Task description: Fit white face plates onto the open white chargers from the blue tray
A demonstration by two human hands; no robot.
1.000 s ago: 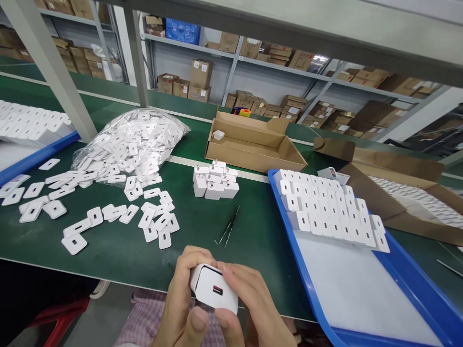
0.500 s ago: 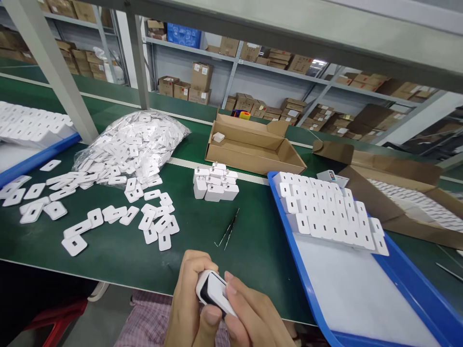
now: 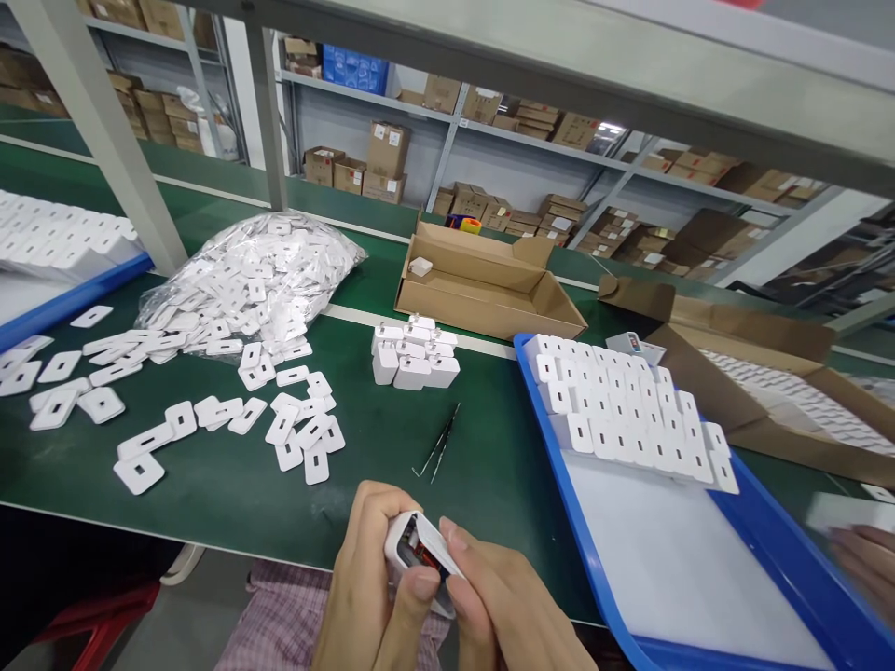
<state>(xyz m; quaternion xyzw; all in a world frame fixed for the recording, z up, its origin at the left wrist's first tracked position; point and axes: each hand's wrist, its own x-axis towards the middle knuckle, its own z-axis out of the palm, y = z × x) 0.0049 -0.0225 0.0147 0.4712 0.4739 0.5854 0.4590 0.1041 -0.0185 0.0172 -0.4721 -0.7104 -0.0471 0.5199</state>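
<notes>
Green table (image 3: 503, 494), left hand (image 3: 370, 578) closed round white casing (image 3: 393, 540), right hand (image 3: 514, 592) pinching cover (image 3: 439, 542), now tilted wider open.

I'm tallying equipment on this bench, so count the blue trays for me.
2. One tray is on the right, with white chargers standing in rows in it; the other tray is cut off by the left edge. More may lie out of view.

Grey metal shelving (image 3: 538, 142), cardboard boxes (image 3: 388, 149), pale wall (image 3: 336, 119)
</notes>
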